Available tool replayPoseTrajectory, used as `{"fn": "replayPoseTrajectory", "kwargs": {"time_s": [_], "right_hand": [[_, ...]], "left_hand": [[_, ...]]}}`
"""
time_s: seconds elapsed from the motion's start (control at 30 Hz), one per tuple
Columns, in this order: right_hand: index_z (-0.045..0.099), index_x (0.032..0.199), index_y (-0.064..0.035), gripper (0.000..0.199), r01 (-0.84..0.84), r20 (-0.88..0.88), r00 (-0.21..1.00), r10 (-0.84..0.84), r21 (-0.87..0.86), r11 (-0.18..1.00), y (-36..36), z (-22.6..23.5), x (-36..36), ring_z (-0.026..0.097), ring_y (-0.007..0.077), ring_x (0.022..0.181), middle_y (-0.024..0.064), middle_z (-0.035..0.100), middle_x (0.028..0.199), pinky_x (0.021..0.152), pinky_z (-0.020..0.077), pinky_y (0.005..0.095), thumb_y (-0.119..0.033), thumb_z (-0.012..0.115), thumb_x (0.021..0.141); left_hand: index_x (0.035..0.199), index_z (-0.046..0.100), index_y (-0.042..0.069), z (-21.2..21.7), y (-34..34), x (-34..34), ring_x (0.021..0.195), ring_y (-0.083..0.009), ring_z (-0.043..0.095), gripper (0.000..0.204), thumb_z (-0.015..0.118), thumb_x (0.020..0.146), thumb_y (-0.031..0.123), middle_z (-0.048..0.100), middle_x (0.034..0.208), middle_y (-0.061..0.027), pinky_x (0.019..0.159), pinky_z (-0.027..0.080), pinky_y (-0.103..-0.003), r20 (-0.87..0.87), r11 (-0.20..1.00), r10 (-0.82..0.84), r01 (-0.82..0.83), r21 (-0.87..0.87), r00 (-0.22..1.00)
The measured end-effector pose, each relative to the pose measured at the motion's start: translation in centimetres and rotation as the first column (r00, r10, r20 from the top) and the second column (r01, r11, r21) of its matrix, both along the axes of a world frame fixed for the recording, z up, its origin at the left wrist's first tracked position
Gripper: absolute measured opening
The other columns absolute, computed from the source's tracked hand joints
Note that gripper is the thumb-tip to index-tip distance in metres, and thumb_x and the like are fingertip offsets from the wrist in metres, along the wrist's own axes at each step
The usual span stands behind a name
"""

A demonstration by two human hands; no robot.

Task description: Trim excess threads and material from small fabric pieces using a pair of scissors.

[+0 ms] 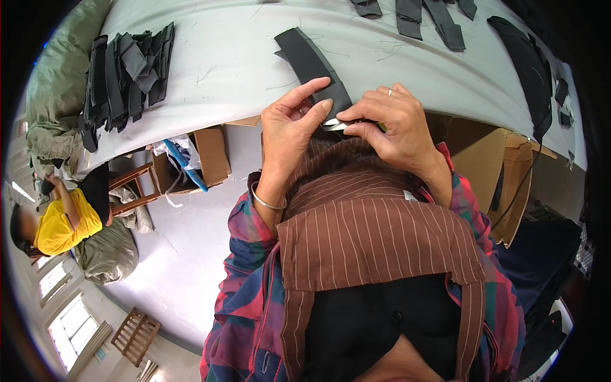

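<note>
Dark grey fabric, one long strip point(310, 62), runs from eleven o'clock down to your hands at the table point(229, 57) edge. Your left hand point(289, 124) pinches its near end between thumb and forefinger; your right hand point(391, 124) is closed around a small metal tool point(334, 125), likely snips, its tip touching the cloth just beside your left fingertips. That closeness is the risk, to my eye: a slip could nick a finger or cut too deep into the strip. The strip's free end lies loose, so a tug could drag it askew. More dark pieces are heaped in a pile point(127, 70) at nine o'clock, well apart.
</note>
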State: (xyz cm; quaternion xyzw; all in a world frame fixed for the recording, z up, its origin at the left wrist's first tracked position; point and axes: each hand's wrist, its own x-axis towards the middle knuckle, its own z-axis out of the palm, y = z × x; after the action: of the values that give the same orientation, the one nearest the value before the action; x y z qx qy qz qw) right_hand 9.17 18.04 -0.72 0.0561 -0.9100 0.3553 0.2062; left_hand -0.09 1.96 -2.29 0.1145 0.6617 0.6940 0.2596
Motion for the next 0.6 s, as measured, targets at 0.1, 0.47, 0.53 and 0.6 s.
{"fn": "replayPoseTrajectory", "kwargs": {"time_s": [0.1, 0.47, 0.53, 0.6], "right_hand": [[0.068, 0.08, -0.014, 0.011, 0.015, 0.04, 0.999, -0.013, -0.031, 0.999, 0.0, -0.2, 0.1, 0.055, 0.0197, 0.064, -0.0014, 0.064, 0.072, 0.061, 0.0334, 0.0325, -0.02, 0.074, 0.073], [0.068, 0.079, -0.014, 0.012, 0.116, -0.002, 0.993, -0.117, -0.057, 0.992, 1.1, 0.9, 0.3, 0.052, 0.0174, 0.06, -0.0032, 0.065, 0.071, 0.064, 0.0339, 0.0303, -0.018, 0.076, 0.07], [0.069, 0.081, -0.0146, 0.013, 0.123, -0.004, 0.992, -0.123, -0.028, 0.992, 1.5, 1.2, 0.5, 0.05, 0.0171, 0.06, -0.0037, 0.065, 0.071, 0.065, 0.0334, 0.03, -0.017, 0.076, 0.07], [0.069, 0.082, -0.0149, 0.014, 0.111, 0.006, 0.994, -0.112, 0.034, 0.993, 1.8, 1.3, 0.6, 0.051, 0.0167, 0.062, -0.0039, 0.064, 0.072, 0.065, 0.0329, 0.03, -0.017, 0.076, 0.07]], "left_hand": [[0.111, 0.069, 0.002, 0.0, 0.0, 0.0, 0.059, 0.0009, 0.034, 0.031, 0.071, 0.081, 0.003, 0.042, 0.066, 0.0113, 0.052, 0.027, -0.017, -0.012, 1.0, -0.004, 0.004, -0.003, 1.0], [0.113, 0.067, 0.0, 1.0, -0.1, 0.0, 0.061, 0.0006, 0.037, 0.032, 0.069, 0.081, -0.001, 0.048, 0.07, 0.0098, 0.054, 0.03, -0.016, 0.087, 0.998, 0.019, -0.025, 0.06, 0.996], [0.114, 0.067, 0.0, 1.2, -0.1, -0.1, 0.061, 0.0004, 0.038, 0.032, 0.069, 0.081, -0.002, 0.048, 0.071, 0.0096, 0.055, 0.031, -0.016, 0.079, 0.998, 0.012, -0.017, 0.054, 0.997], [0.113, 0.067, 0.0, 1.3, -0.2, -0.1, 0.061, 0.0002, 0.038, 0.032, 0.069, 0.081, -0.002, 0.049, 0.071, 0.0094, 0.055, 0.032, -0.016, 0.07, 0.998, 0.019, -0.023, 0.053, 0.997]]}}
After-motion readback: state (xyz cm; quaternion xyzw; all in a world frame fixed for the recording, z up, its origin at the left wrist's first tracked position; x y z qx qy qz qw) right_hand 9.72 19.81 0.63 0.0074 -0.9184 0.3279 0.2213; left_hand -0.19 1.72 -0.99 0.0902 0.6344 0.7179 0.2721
